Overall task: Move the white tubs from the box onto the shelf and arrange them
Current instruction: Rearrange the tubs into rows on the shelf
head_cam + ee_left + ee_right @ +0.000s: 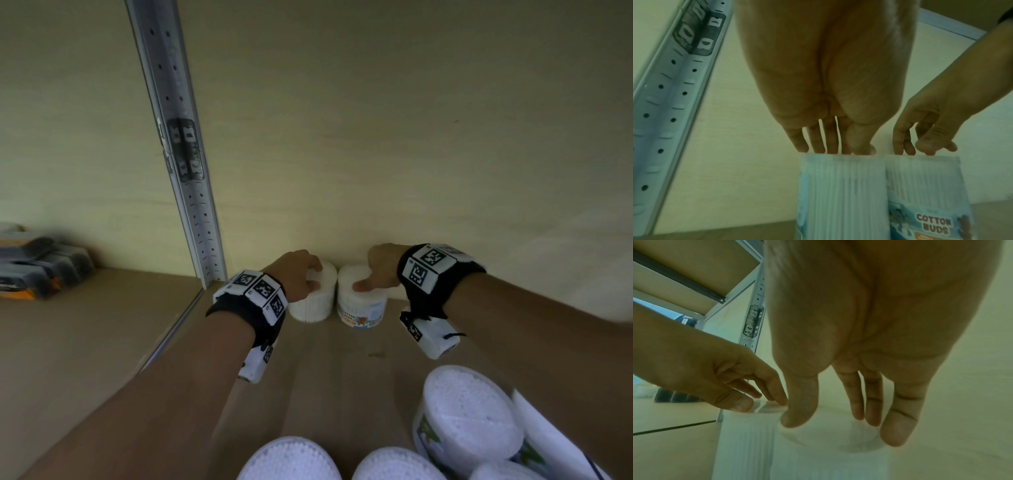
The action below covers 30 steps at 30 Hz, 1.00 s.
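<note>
Both hands grip tub tops, the left hand (297,274) on the left tub (313,298), the right hand (378,270) on the labelled tub (361,303), touching at the shelf's (102,342) twelve o'clock back; placing seems underway, next fetch six-o'clock tubs (469,411).

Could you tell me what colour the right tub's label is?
Light blue, clearest in the left wrist view.
</note>
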{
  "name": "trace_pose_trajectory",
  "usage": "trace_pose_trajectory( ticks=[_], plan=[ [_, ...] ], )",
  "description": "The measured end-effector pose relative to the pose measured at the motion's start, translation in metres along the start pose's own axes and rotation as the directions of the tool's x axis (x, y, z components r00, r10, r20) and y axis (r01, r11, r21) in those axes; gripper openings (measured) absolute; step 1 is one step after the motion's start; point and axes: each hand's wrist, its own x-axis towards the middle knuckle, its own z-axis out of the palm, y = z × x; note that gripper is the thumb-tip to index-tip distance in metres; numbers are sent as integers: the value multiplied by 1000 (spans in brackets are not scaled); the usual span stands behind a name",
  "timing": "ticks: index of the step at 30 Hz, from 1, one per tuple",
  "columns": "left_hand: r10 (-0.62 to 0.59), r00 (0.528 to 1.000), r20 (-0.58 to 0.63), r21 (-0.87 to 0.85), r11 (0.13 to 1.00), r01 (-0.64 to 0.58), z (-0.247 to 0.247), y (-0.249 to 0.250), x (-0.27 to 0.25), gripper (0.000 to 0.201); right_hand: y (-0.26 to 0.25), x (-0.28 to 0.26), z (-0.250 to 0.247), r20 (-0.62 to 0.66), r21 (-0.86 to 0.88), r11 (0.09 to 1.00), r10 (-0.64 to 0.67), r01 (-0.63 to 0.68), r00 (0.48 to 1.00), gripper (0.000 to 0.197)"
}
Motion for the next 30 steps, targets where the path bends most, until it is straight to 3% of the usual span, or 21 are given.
trace_pose_trajectory(
  ticks=[5, 8, 11, 18, 24, 30],
  plan=[
    [5, 1000, -4, -3, 1000, -5, 1, -2, 1, 45, -4, 1, -1, 28, -29, 999, 15, -14, 1000, 53],
    [4, 1000, -3, -9, 1000, -4, 2, -3, 1, 46, -8, 4, -3, 67, -73, 997, 20, -15, 998, 40],
    [3, 1000, 1, -13, 1000, -3, 2, -4, 2, 46, -4, 6, -3, 60, -75, 997, -5, 10, 998, 62],
    [4, 1000, -7, -37, 999, -4, 3, -4, 5, 44, -2, 7, -1, 31, -124, 991, -49, 52, 998, 64],
    [1, 996, 88, -36, 999, 2, -4, -8, 9, 43, 0, 19, 9, 8, -141, 988, -57, 58, 998, 54],
    [57, 983, 176, -70, 997, -45, -13, -5, 8, 64, 5, 25, 10, -1, -139, 988, -65, 64, 998, 60]
  ],
)
